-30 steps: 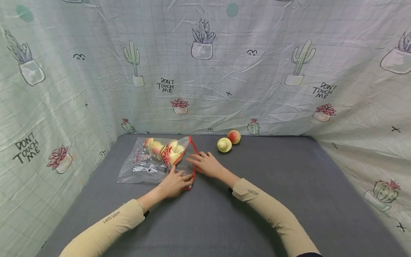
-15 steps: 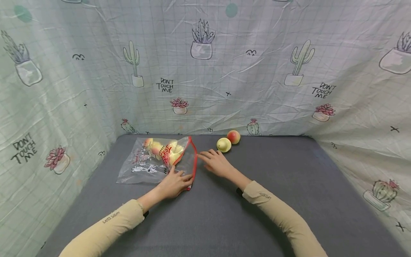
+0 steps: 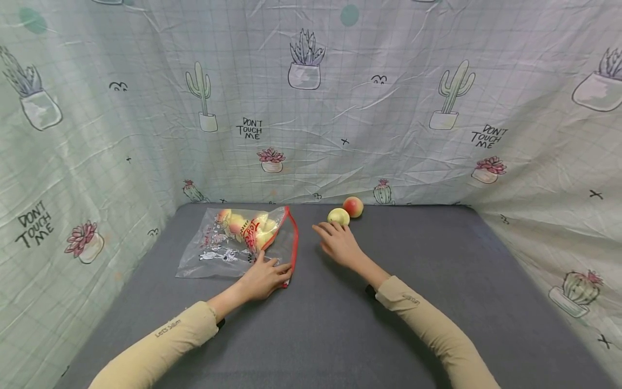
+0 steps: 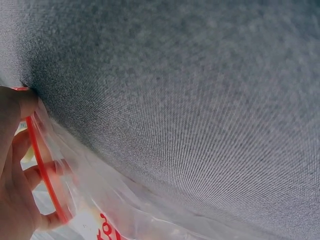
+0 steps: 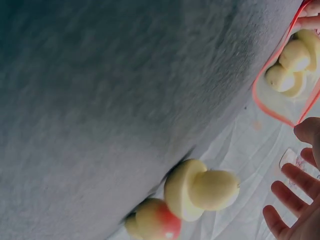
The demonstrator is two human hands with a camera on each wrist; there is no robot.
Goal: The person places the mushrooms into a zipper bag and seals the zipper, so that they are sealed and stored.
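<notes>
A clear plastic zip bag (image 3: 194, 262) with red print and a red-edged mouth lies at the left with several yellow and reddish fruits (image 3: 237, 222) inside. At the near corner of the mouth, my left hand (image 3: 264, 278) holds the red edge (image 4: 42, 170); its thumb is at the rim and its fingers spread behind the plastic. The mouth gapes toward the right. My right hand (image 3: 342, 249), fingers spread and holding nothing, is just in front of a yellow pear-shaped fruit (image 5: 215, 190), overlapping it in the head view. A red-and-yellow peach (image 3: 353, 207) sits right behind that fruit.
The dark grey table (image 3: 320, 335) ends at the back against a hanging white cloth (image 3: 340, 108) printed with cacti. The same cloth flanks both sides. The two loose fruits stand close to this back edge.
My right hand has drawn away from the bag's mouth and shifted right to the yellow fruit. My left hand stays at the bag's edge, and the bag and fruits have not moved.
</notes>
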